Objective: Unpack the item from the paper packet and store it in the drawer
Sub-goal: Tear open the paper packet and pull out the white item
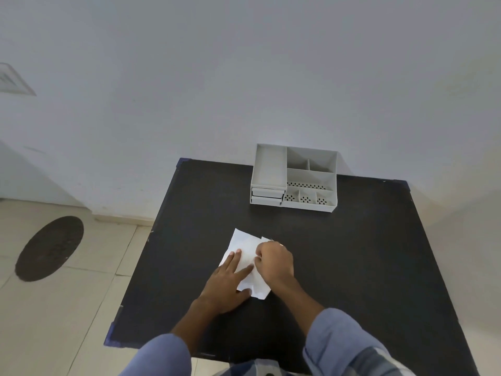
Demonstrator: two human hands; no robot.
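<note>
A white paper packet (244, 244) lies flat near the middle of the black table (352, 253). My left hand (226, 280) presses flat on the packet's left side, fingers spread. My right hand (273, 260) is curled over the packet's right edge, fingertips pinching the paper. Whatever is inside the packet is hidden. A grey desk organiser (294, 177) stands at the table's far edge against the wall, with two small shut drawers (267, 196) stacked at its lower left under an open tray.
The organiser has several open compartments on its right side. A white wall rises behind the table. Tiled floor with a dark oval mat (48, 248) lies to the left. The table's left edge runs close to my left arm.
</note>
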